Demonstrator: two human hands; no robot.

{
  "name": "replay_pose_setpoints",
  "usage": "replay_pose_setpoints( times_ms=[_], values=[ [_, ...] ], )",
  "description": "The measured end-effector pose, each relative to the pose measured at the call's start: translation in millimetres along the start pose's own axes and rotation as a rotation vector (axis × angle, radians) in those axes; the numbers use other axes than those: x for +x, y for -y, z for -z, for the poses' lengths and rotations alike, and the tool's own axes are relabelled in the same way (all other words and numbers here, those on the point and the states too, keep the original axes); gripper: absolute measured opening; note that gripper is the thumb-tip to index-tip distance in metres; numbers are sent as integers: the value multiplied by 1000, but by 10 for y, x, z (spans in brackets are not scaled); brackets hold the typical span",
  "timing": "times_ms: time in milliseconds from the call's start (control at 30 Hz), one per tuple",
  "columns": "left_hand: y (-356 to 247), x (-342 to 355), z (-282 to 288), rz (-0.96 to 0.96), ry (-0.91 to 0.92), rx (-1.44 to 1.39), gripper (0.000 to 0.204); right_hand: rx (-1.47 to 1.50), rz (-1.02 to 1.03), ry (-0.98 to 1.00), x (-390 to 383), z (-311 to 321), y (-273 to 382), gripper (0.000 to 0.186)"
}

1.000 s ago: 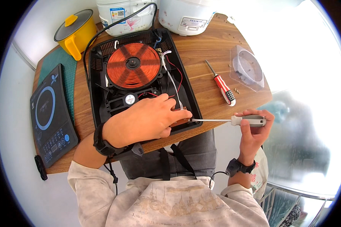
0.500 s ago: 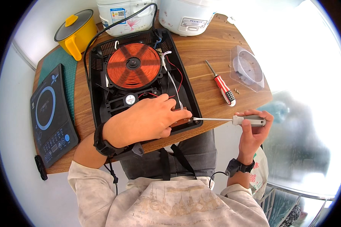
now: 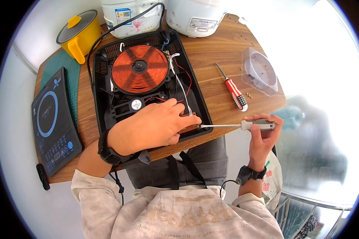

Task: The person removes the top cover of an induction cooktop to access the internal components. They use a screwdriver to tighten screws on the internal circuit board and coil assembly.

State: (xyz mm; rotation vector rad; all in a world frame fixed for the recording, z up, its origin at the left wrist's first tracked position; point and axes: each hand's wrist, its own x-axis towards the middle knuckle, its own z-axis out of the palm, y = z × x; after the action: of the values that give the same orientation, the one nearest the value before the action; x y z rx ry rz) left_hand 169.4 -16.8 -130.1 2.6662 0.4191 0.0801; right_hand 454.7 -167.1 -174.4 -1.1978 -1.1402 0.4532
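Observation:
An opened black induction cooker base shows an orange copper coil, wires and, near its front right, a brown circuit board. My left hand lies over that board, fingers bent and gripping it, hiding much of it. In my right hand, fingers wrapped round the handle, is a grey-handled screwdriver, held horizontally with its tip at the board's right end, beside my left index finger. A red-handled screwdriver lies on the wooden table to the right of the base.
A detached black top panel lies on a green mat at left. A yellow pot and two white rice cookers stand behind, with a power cable looping across. A clear plastic tray and several screws lie at right.
My right hand and the grey screwdriver have shifted slightly left. The screwdriver's tip stays at the board. My left hand has hardly moved.

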Motion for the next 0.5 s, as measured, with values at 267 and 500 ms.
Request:
replay_pose_setpoints(
  times_ms=[267, 500],
  values=[
    [-2, -1, -10, 1, -7, 9, 62, 312, -259, -67, -85, 10, -183, 38],
    [2, -7, -8, -17, -6, 23, 61, 410, -325, -84, -116, 16, -299, 34]
  ],
)
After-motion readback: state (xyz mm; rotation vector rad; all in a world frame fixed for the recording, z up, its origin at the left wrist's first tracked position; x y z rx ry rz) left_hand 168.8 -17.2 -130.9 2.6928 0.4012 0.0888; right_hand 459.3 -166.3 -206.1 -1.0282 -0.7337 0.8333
